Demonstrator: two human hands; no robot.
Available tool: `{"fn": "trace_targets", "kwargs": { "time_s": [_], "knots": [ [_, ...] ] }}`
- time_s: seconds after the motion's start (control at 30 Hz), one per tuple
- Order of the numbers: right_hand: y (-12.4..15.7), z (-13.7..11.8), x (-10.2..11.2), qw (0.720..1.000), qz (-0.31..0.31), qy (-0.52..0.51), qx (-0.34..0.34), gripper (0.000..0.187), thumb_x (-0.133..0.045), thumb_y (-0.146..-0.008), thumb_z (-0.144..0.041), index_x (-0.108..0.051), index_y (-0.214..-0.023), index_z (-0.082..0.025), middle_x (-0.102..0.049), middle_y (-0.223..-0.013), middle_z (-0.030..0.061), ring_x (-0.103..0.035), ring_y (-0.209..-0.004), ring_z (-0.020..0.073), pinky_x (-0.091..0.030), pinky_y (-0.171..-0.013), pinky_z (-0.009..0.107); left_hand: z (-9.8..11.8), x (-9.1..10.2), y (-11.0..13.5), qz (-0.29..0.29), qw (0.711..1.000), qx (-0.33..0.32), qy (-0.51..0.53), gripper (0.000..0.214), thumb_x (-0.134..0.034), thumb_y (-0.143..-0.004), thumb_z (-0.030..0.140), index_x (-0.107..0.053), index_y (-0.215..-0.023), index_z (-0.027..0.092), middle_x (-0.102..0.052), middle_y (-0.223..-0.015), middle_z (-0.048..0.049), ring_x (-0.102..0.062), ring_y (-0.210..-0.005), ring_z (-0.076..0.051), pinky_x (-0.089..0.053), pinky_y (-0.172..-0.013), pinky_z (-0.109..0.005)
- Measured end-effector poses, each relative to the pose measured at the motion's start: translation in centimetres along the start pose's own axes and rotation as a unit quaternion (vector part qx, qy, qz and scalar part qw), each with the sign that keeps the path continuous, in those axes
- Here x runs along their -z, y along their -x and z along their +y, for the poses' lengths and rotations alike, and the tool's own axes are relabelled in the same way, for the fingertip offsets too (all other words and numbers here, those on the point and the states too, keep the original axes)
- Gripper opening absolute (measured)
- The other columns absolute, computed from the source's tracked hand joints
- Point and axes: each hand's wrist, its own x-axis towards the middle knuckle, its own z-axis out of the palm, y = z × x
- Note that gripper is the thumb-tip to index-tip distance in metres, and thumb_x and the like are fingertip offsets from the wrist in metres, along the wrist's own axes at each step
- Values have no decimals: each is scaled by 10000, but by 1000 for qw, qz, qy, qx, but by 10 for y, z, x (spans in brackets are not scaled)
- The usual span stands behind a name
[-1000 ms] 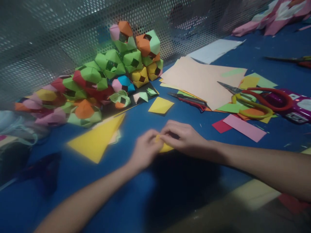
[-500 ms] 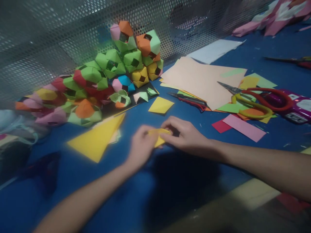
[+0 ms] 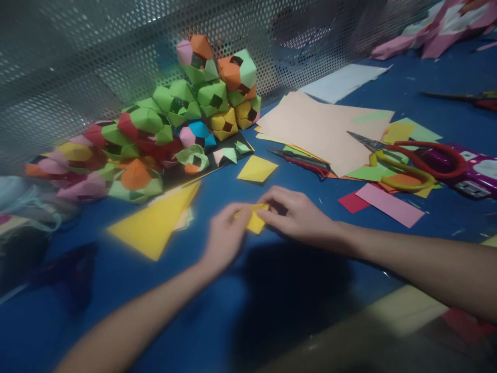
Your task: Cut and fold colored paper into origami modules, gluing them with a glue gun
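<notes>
Between my two hands is a small folded piece of yellow paper [image 3: 257, 223], held just above the blue table. My left hand [image 3: 227, 230] pinches its left side with the thumb on top. On the right side, my right hand [image 3: 295, 212] grips it between thumb and curled fingers. Part of the paper is hidden by the fingers. Beyond my hands lies another folded yellow paper piece [image 3: 257, 169]. To the left rests a large yellow paper triangle [image 3: 153, 223], partly over some paler slips.
Folded paper balls [image 3: 178, 103] are piled against a perforated metal panel [image 3: 295, 41]. At right are a paper stack [image 3: 326, 129], yellow-and-red-handled scissors [image 3: 404, 171], smaller scissors [image 3: 306, 162], pink and red strips [image 3: 390, 205] and a purple object [image 3: 479, 173].
My left thumb and fingers have shifted slightly on the yellow paper, so more of its lower part shows. My right hand keeps its grip, and the other things have stayed in place.
</notes>
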Motion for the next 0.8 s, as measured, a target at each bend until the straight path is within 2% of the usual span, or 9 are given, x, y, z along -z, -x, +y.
{"fn": "trace_targets", "kwargs": {
  "time_s": [0.1,0.17,0.37,0.47,0.57,0.8],
  "knots": [
    [-1,-3,0,998,-26,16,-61,158,-594,-796,-331,-544,-781,-182,-558,-691,-11,-486,-579,104,-362,-541,221,-3,1,-1,11,1000,-8,11,235,-598,-816,366,-670,-877,151,-692,-900,-64,-614,-777,-162,-479,-691,-269],
    [-1,-3,-1,996,-41,26,-75,151,-600,-772,-292,-506,-716,-188,-545,-656,-21,-476,-568,101,-346,-529,216,-4,1,-1,8,1000,-12,9,218,-595,-817,351,-662,-879,153,-684,-911,-62,-609,-787,-158,-474,-708,-267],
    [0,-1,-3,998,-31,6,-47,72,-536,-776,-166,-529,-707,-184,-545,-618,-24,-482,-548,90,-350,-526,199,1,-1,1,-1,999,-16,-30,125,-606,-783,246,-645,-879,175,-664,-894,-31,-602,-850,-156,-455,-769,-260],
    [0,-1,-3,999,-21,-1,-31,87,-528,-784,-157,-540,-702,-181,-559,-616,-19,-496,-549,90,-363,-531,197,7,-3,3,-15,999,-15,-35,207,-630,-787,298,-652,-956,181,-675,-949,-33,-610,-867,-160,-455,-787,-264],
    [0,-1,-2,1000,-14,-10,-14,91,-528,-787,-156,-543,-700,-177,-568,-622,-15,-500,-550,89,-370,-526,194,11,-3,3,-26,998,-32,-54,205,-604,-820,331,-690,-931,180,-691,-958,-38,-611,-904,-173,-447,-823,-274],
    [-2,1,0,1000,7,2,17,149,-523,-856,-221,-569,-724,-172,-605,-678,12,-520,-601,105,-390,-566,216,5,0,1,-19,998,-20,-56,265,-601,-834,373,-729,-974,188,-720,-1006,-50,-623,-938,-198,-454,-817,-281]
  ]
}}
